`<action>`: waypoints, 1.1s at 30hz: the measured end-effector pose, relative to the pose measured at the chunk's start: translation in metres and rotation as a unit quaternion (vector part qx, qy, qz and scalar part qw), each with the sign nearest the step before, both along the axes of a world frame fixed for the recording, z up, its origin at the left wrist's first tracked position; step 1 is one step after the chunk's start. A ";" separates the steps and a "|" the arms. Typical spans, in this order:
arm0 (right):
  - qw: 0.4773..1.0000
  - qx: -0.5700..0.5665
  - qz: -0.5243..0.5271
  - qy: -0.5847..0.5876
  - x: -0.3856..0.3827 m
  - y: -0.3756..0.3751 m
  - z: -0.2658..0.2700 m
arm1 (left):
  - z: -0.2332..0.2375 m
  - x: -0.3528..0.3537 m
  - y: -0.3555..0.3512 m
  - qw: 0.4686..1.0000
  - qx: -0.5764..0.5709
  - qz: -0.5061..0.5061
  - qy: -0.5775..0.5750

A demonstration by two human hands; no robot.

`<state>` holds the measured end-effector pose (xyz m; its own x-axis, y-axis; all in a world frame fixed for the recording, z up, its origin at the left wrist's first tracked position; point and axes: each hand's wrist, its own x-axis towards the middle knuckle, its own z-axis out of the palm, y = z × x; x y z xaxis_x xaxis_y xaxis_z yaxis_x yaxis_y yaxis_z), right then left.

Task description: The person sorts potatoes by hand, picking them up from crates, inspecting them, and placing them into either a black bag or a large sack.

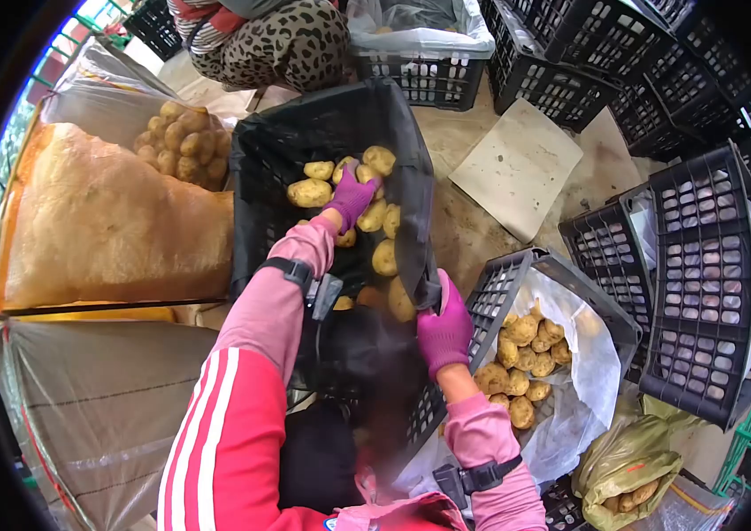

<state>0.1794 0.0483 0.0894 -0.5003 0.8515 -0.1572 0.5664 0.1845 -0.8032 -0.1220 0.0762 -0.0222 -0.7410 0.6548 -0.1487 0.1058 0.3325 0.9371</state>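
My left hand (353, 196), in a purple knit glove, reaches down into a crate lined with black plastic (274, 137). Its fingers close around a potato (368, 173), which they partly cover. Several loose potatoes (309, 193) lie about that hand, mostly along the crate's right side. My right hand (444, 329), gloved the same way, grips the crate's near right edge, where the black liner (420, 212) folds over. Just right of it stands a tilted black crate (492, 296) with a white liner and potatoes (521, 354) inside.
Large mesh sacks (119, 221) of potatoes stand at the left. Black crates (698, 283) are stacked along the right, and a white-lined crate (415, 75) stands at the back. Cardboard (517, 168) lies on the floor. A person in leopard-print trousers (274, 49) is near the top.
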 end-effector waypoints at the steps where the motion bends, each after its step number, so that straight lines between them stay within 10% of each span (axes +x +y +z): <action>1: 1.000 -0.002 -0.006 -0.009 0.000 -0.003 0.004 | -0.010 0.004 0.010 0.995 -0.016 -0.031 0.096; 3: 1.000 0.019 -0.003 0.017 0.000 -0.001 -0.001 | -0.033 0.008 0.025 0.928 -0.054 -0.099 0.356; 7: 0.999 0.018 0.006 0.048 -0.003 -0.002 -0.002 | -0.087 0.010 0.020 0.888 -0.201 -0.155 0.384; 9: 0.999 -0.011 -0.013 0.048 -0.001 -0.001 0.007 | -0.046 0.022 0.024 0.884 -0.252 -0.161 0.360; 14: 0.988 -0.084 -0.073 0.111 0.003 -0.001 0.004 | 0.004 0.037 0.015 0.982 0.139 -0.127 -0.017; 15: 0.981 -0.131 -0.070 0.122 0.001 -0.001 0.002 | 0.013 0.033 -0.002 0.913 0.057 -0.203 0.348; 16: 0.973 -0.176 -0.074 0.128 0.001 0.001 -0.002 | 0.021 0.032 -0.021 0.709 -0.021 -0.255 0.658; 17: 0.963 -0.220 -0.091 0.127 0.009 0.003 -0.006 | 0.055 0.048 -0.034 0.687 -0.032 -0.299 0.662; 18: 0.971 -0.185 -0.089 0.124 0.016 0.003 -0.006 | 0.088 0.084 -0.038 0.893 -0.061 -0.267 0.356; 23: 0.954 -0.057 -0.100 0.275 0.113 0.019 0.071 | 0.141 0.166 -0.069 0.847 -0.141 -0.347 0.377; 31: 0.966 -0.154 0.034 -0.207 0.245 0.039 -0.026 | 0.291 0.250 -0.062 0.818 -0.249 -0.519 -0.011; 33: 0.934 -0.085 0.152 -0.313 0.223 0.015 -0.052 | 0.345 0.274 -0.078 0.778 -0.153 -0.579 0.187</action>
<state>0.4025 0.0635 0.0371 -0.4798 0.6211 -0.6196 0.8767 0.3129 -0.3653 0.1516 -0.0014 0.3223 0.2916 0.8924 -0.3444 0.7473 0.0122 0.6643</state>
